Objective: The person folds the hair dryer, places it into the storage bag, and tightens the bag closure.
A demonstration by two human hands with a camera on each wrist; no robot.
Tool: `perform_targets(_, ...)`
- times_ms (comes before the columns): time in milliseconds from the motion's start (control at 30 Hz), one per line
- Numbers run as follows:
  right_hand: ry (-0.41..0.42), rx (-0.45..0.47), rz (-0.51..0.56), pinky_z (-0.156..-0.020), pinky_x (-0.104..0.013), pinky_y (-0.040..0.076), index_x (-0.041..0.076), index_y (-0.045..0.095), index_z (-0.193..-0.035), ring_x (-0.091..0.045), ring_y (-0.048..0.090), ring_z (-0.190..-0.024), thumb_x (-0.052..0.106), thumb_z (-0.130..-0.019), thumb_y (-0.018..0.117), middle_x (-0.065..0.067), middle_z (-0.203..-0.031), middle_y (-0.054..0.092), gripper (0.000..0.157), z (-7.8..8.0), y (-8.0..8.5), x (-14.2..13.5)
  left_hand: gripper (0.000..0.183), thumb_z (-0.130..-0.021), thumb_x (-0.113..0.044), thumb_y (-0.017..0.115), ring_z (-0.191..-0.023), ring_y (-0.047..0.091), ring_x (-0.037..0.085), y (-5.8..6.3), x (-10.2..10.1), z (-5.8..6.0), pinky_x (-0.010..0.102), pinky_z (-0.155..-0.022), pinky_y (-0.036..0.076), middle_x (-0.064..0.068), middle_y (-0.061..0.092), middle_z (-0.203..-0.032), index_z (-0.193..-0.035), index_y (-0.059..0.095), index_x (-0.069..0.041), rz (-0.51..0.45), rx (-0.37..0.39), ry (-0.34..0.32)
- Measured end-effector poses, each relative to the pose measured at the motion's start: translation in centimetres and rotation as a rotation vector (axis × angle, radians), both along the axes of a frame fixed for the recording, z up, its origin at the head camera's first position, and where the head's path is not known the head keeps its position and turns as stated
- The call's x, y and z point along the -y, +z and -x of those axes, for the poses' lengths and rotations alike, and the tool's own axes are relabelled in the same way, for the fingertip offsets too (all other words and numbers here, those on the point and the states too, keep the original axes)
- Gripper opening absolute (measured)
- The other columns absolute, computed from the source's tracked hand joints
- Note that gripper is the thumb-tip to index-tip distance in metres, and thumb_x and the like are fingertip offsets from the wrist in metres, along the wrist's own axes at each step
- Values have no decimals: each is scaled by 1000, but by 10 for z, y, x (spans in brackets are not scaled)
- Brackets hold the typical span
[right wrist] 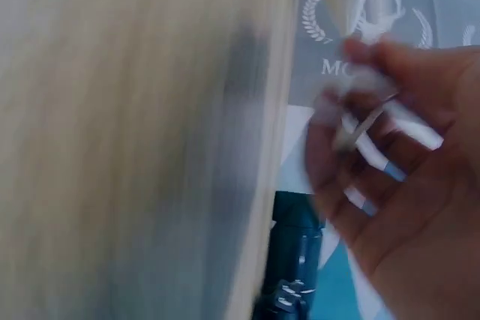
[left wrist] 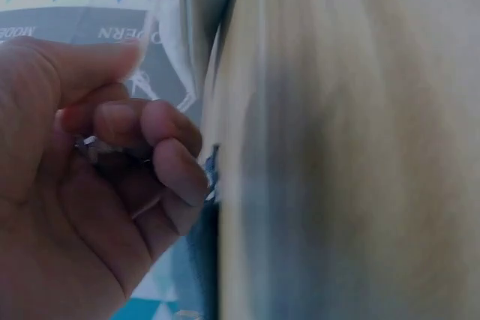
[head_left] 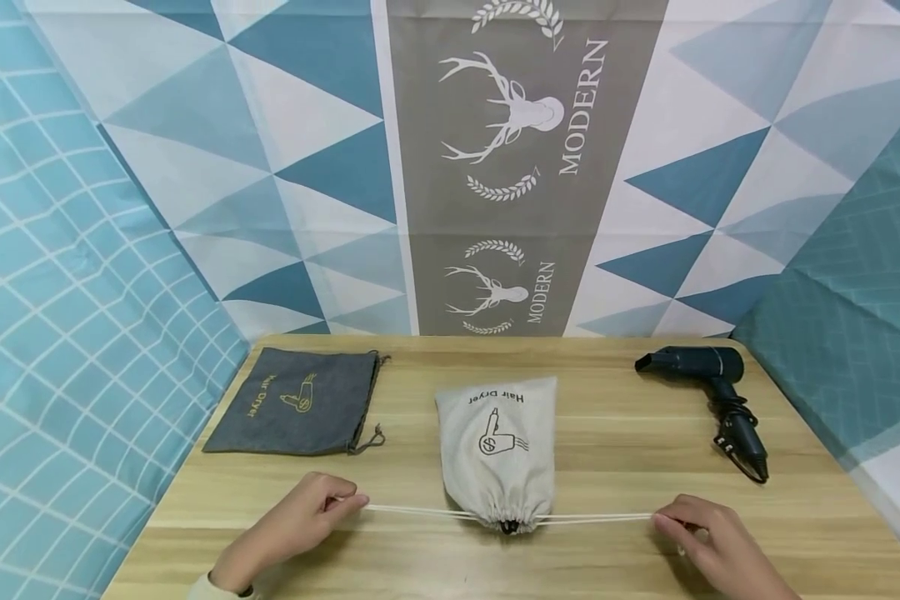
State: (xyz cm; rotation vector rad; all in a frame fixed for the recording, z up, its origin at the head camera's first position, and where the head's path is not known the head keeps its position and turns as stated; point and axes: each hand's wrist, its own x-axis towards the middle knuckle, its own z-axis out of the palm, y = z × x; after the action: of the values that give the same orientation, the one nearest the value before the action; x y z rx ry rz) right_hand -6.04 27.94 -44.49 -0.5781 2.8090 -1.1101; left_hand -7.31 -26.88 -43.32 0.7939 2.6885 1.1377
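both left hand (head_left: 311,512) and right hand (head_left: 708,537) pinch cords (head_left: 420,510) of a beige pouch (head_left: 498,475) whose lettering (head_left: 497,397) only the head view shows.

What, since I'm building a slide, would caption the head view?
Left hand and right hand hold taut the cords of a pale bag; hair dryer at right.

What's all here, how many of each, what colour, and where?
beige bag: 1, beige, mid-table
cords: count unclear, white, stretched sideways from beige bag
toggle: 1, black, on beige bag
grey bag: 1, grey, table left
hair dryer: 1, black, table right
table: 1, tan, beneath
backdrop: 1, blue-white-grey, behind
grid sheet: 1, blue, left
teal sheet: 1, teal, right
sleeve: 1, cream, bottom left
left hand: 1, bare, pinching cords
right hand: 1, bare, pinching cords
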Motion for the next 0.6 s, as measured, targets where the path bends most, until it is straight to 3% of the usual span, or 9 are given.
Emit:
perform_targets(167, 23, 17, -57, -55, -22, 41, 26, 74, -88, 2, 50, -63, 20, -99, 62, 17, -75, 60, 18, 4, -6, -5, 51, -98, -20, 64, -49, 19, -5, 3, 5, -5, 15, -48, 25, -18, 20, -57, -59, 32, -15, 41, -18, 47)
perform_targets(233, 44, 99, -36, -54, -23, 40, 25, 73, -85, 1, 49, -61, 23, -100, 61, 15, -73, 60, 20, 5, -8, -8, 52, -98, -20, 64, -49, 18, -4, 3, 3, -7, 15, -48, 24, -17, 19, -57, -58, 31, -16, 57, -16, 58)
perform_targets(400, 16, 335, 130, -50, -27, 44, 12, 71, -86, -10, 50, -55, 25, -104, 54, 1, -69, 60, 28, 9, -15, -21, 50, -99, -23, 63, -49, 21, -5, -1, -15, -10, 15, -47, 25, -18, 23, -56, -58, 34, -19, 85, 27, 6)
perform_targets(500, -24, 389, 245, -49, -30, 45, 2, 73, -98, -16, 51, -54, 21, -105, 52, -6, -71, 61, 29, 9, -20, -29, 48, -100, -26, 62, -50, 24, -4, -2, -23, -12, 15, -47, 27, -18, 27, -56, -59, 37, -20, 100, 53, -24)
perform_targets(600, -58, 417, 327, -53, -31, 48, -4, 70, -110, -18, 54, -58, 21, -104, 53, -9, -74, 64, 31, 7, -24, -32, 44, -100, -28, 61, -50, 26, -4, -2, -25, -13, 17, -48, 30, -18, 31, -56, -60, 43, -23, 131, 61, -9)
